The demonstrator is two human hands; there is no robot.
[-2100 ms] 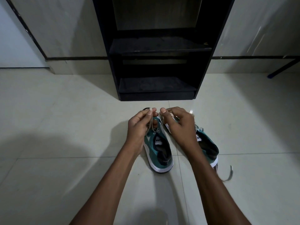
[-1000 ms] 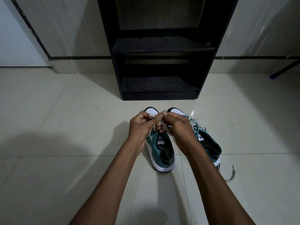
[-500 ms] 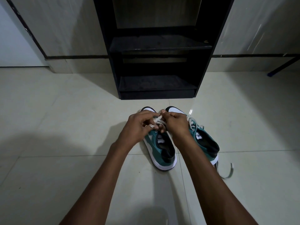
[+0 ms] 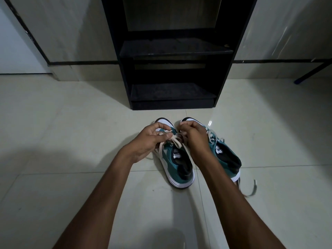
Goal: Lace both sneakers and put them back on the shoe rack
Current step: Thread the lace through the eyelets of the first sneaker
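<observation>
Two teal sneakers with white soles and toe caps stand side by side on the floor, toes toward the rack. Over the left sneaker (image 4: pixel 177 164) both hands work its cream lace (image 4: pixel 177 142). My left hand (image 4: pixel 152 139) pinches one strand, and my right hand (image 4: pixel 193 136) pinches the other end close beside it. The right sneaker (image 4: pixel 227 157) lies partly behind my right wrist; its loose lace end (image 4: pixel 252 189) trails on the floor by the heel. The black shoe rack (image 4: pixel 172 53) stands just beyond, its shelves bare.
Pale glossy floor tiles (image 4: pixel 71 141) surround the shoes. A wall with a dark skirting stripe runs behind the rack. A dark furniture leg with a blue foot (image 4: pixel 305 77) slants in at the far right.
Both hands have stayed over the left sneaker, fingers shifting along the lace. They have drawn slightly apart since half a second ago, the left hand pulling its strand leftward. The sneakers have not moved.
</observation>
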